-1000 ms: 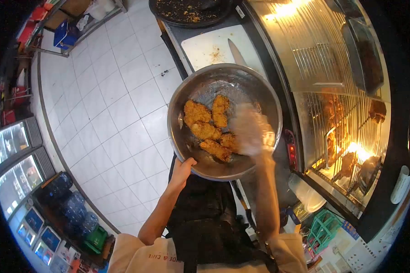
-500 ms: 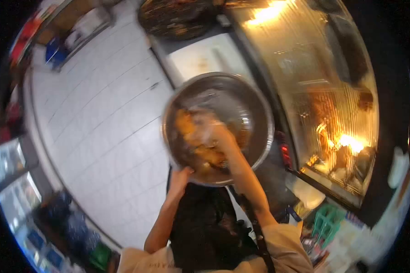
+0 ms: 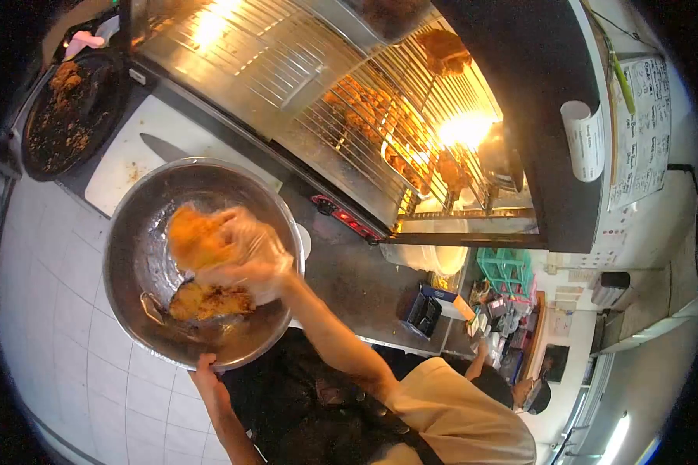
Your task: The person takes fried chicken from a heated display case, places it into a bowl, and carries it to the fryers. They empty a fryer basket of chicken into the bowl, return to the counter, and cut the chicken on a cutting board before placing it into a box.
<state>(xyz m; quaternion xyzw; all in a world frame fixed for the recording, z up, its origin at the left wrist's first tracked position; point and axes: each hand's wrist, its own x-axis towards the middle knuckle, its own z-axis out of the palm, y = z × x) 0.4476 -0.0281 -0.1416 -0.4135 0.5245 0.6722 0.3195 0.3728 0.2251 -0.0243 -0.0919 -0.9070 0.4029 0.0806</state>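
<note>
A large steel bowl (image 3: 136, 232) is held by its near rim in my left hand (image 3: 207, 377), which grips from below. Inside the bowl, my right hand (image 3: 252, 248), gloved in clear plastic and blurred by motion, has its fingers around a browned fried piece (image 3: 194, 236). Another browned piece (image 3: 205, 301) lies on the bowl's bottom beneath that hand. Metal tongs or a handle (image 3: 152, 308) rest near the bowl's left side. Just behind the bowl, a knife (image 3: 163, 146) lies on a white cutting board (image 3: 151, 122).
A lit warming cabinet (image 3: 310, 170) with racks of meat stands behind the counter. A dark round pan (image 3: 74, 116) with crumbs is at the left. Green crates (image 3: 504, 267) and a black box (image 3: 423, 310) are to the right. Another person (image 3: 504, 384) works farther right.
The view has turned toward the cabinet and right side. The bowl now appears farther left, and my right hand has lifted a fried piece from the food in it.
</note>
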